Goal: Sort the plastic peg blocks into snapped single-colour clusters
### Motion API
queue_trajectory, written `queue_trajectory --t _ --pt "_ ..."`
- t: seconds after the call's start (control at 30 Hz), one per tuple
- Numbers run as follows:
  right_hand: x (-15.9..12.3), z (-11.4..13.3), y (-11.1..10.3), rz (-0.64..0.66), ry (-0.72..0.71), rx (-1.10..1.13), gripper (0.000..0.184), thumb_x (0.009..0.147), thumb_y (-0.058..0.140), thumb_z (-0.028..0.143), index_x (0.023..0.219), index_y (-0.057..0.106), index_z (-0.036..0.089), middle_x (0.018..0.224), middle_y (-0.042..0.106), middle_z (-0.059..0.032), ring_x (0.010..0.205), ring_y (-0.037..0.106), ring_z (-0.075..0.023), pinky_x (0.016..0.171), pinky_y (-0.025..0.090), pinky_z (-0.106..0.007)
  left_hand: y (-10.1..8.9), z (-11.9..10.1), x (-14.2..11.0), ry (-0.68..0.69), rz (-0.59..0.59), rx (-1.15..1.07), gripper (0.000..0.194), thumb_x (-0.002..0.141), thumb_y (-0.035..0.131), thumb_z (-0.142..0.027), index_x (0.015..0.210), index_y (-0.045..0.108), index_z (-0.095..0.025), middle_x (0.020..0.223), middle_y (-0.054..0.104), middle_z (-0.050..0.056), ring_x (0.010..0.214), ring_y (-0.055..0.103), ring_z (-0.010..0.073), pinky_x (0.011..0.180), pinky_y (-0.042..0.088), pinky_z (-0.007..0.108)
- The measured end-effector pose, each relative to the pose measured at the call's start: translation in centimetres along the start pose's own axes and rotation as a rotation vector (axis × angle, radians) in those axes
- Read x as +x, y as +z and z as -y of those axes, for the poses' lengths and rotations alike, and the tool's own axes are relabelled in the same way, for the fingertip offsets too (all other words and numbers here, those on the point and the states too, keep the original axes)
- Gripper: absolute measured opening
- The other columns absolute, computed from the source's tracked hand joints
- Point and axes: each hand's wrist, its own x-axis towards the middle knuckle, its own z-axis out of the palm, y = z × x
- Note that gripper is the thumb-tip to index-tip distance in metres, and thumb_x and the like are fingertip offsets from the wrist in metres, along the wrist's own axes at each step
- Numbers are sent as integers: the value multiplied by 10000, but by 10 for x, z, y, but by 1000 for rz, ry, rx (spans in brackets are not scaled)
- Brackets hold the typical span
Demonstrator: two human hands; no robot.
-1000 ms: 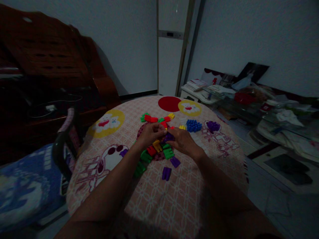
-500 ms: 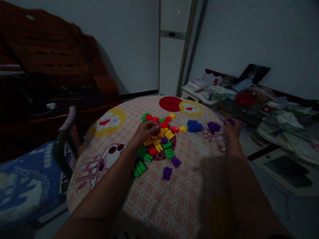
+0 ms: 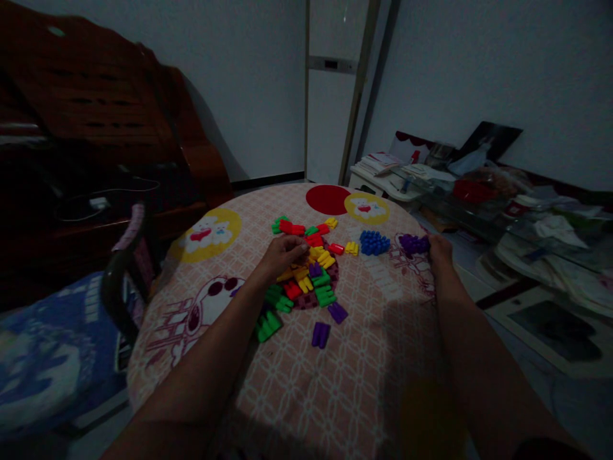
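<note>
My right hand (image 3: 439, 252) is at the table's right edge, its fingers closed on a purple building block that touches the cluster of purple blocks (image 3: 412, 244). Left of that cluster lies a group of blue blocks (image 3: 374, 243). My left hand (image 3: 287, 252) hovers over the mixed pile with fingers and thumb pinched together; what they hold, if anything, is hidden. Yellow blocks (image 3: 320, 257), green blocks (image 3: 325, 295) and red blocks (image 3: 292, 289) make up the pile. Two purple blocks (image 3: 320, 334) lie loose nearer me.
A patterned cloth covers the round table (image 3: 354, 383). On the left stand a chair with a blue cushion (image 3: 57, 358) and a wooden bench (image 3: 105, 115). To the right is a cluttered glass-topped cabinet (image 3: 460, 191). A tall white appliance (image 3: 330, 121) stands at the back.
My right hand has shifted slightly left and down, bringing its purple block against the purple cluster. My left hand stays nearly still over the pile.
</note>
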Motion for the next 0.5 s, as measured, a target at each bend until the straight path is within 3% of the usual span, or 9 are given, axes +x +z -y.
queue_trajectory --t 0.17,0.5 --pt "-10 7 1 -141 123 173 274 731 506 405 726 649 171 663 590 -6 701 552 -183 669 466 -323 0 -1 2 1 -3 -2 536 581 836 -623 739 651 -146 642 671 20 567 632 137 562 535 258" --pt "-27 35 8 -113 182 284 268 631 599 448 659 622 183 639 551 35 663 496 -142 620 415 -287 -8 0 2 19 -29 -12 476 622 826 -566 760 650 -145 647 675 23 571 635 136 579 538 259"
